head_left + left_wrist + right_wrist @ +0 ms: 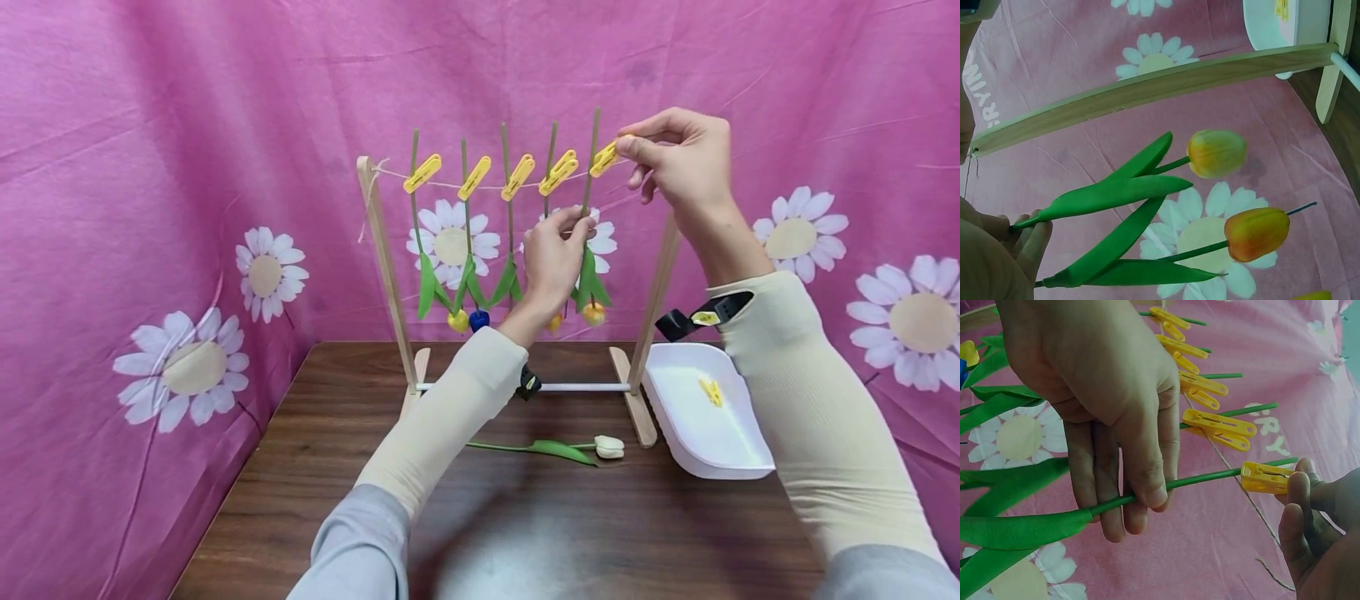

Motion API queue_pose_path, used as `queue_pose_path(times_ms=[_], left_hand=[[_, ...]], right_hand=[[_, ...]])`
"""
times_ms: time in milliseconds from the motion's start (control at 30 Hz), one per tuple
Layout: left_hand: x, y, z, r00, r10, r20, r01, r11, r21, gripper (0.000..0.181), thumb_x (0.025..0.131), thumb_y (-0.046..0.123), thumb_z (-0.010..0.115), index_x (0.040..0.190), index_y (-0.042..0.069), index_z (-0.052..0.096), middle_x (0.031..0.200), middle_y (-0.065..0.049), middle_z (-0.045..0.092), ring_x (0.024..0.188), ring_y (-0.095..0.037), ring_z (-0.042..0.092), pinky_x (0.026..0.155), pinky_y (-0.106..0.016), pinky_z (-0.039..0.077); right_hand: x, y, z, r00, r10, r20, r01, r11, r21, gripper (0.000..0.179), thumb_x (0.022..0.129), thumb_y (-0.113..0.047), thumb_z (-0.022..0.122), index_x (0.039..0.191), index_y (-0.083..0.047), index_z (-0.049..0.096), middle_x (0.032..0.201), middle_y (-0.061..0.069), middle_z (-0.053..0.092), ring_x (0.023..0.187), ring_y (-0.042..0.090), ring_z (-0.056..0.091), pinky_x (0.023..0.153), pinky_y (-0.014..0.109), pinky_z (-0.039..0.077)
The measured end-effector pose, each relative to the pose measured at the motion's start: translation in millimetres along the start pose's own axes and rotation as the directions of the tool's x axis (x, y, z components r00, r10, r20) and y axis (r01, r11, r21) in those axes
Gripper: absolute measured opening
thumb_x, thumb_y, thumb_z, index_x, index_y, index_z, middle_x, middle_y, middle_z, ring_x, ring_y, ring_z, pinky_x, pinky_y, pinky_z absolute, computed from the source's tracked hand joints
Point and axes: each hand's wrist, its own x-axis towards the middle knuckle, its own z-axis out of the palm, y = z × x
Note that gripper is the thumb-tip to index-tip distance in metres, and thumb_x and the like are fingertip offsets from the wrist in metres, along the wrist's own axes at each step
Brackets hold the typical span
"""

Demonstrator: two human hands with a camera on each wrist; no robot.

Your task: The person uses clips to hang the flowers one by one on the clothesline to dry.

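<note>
My left hand [553, 257] pinches the green stem of an artificial tulip [1217, 154], its yellowish bloom hanging downward. Higher up, my right hand [686, 158] pinches a yellow clothespin [1265, 477] between thumb and fingers. That clothespin sits across the same stem, where the string [1225, 459] passes. To the left, several more tulips hang upside down from the string, each under a yellow clothespin [475, 178]. The nearest of them has an orange bloom [1257, 234]. My left hand and forearm cover part of the hanging row in the head view.
A wooden frame [390, 275] with a white crossbar [585, 387] carries the string. On the brown table [300, 467] lies a white tulip [609, 447]. At right stands a white tray [671, 417] with a yellow clothespin [710, 392] inside. Pink flowered cloth [150, 100] hangs behind.
</note>
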Motion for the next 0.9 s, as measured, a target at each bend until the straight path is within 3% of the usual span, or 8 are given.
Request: queue_pose_path(times_ms=[400, 500, 667, 900], left_hand=[[1.3, -2.0, -1.0, 1.000, 0.023, -0.009, -0.022, 0.998, 0.060, 0.021, 0.103, 0.010, 0.071, 0.119, 0.000, 0.079, 0.108, -0.012, 0.083, 0.092, -0.021, 0.082, 0.070, -0.008, 0.054], [2.2, -1.5, -1.7, 1.000, 0.025, -0.011, -0.024, 0.997, 0.073, 0.021, 0.103, 0.010, 0.071, 0.120, 0.000, 0.079, 0.106, -0.012, 0.083, 0.090, -0.020, 0.082, 0.068, -0.009, 0.055], [2.3, 0.5, -2.5, 1.000, 0.001, 0.000, -0.001, 0.998, 0.067, 0.025, 0.103, 0.009, 0.070, 0.125, -0.001, 0.077, 0.108, -0.013, 0.082, 0.089, -0.020, 0.082, 0.069, -0.012, 0.058], [1.6, 0.5, -3.6, 0.999, -0.035, 0.022, 0.033, 0.997, 0.070, 0.027, 0.103, 0.010, 0.070, 0.128, 0.001, 0.075, 0.110, -0.013, 0.082, 0.093, -0.018, 0.082, 0.073, -0.012, 0.058]], right_hand=[[6.4, 0.4, 2.8, 0.988, 0.147, 0.057, -0.140, 0.984, -0.107, 0.006, 0.088, 0.001, 0.085, 0.089, -0.004, 0.082, 0.072, 0.003, 0.079, 0.036, 0.012, 0.058, 0.034, 0.023, 0.045], [7.5, -0.7, 2.1, 0.981, 0.177, 0.081, -0.163, 0.973, -0.162, 0.007, 0.090, -0.002, 0.085, 0.096, -0.006, 0.083, 0.076, 0.000, 0.081, 0.038, 0.012, 0.060, 0.035, 0.023, 0.046], [8.2, 0.0, 0.3, 0.967, 0.214, 0.139, -0.171, 0.948, -0.268, 0.017, 0.095, -0.010, 0.081, 0.112, -0.010, 0.080, 0.086, -0.006, 0.082, 0.045, 0.013, 0.067, 0.040, 0.025, 0.051], [4.3, 2.9, -3.6, 0.964, 0.199, 0.175, -0.146, 0.950, -0.276, 0.023, 0.098, -0.015, 0.079, 0.120, -0.010, 0.074, 0.095, -0.009, 0.082, 0.053, 0.014, 0.073, 0.045, 0.026, 0.056]])
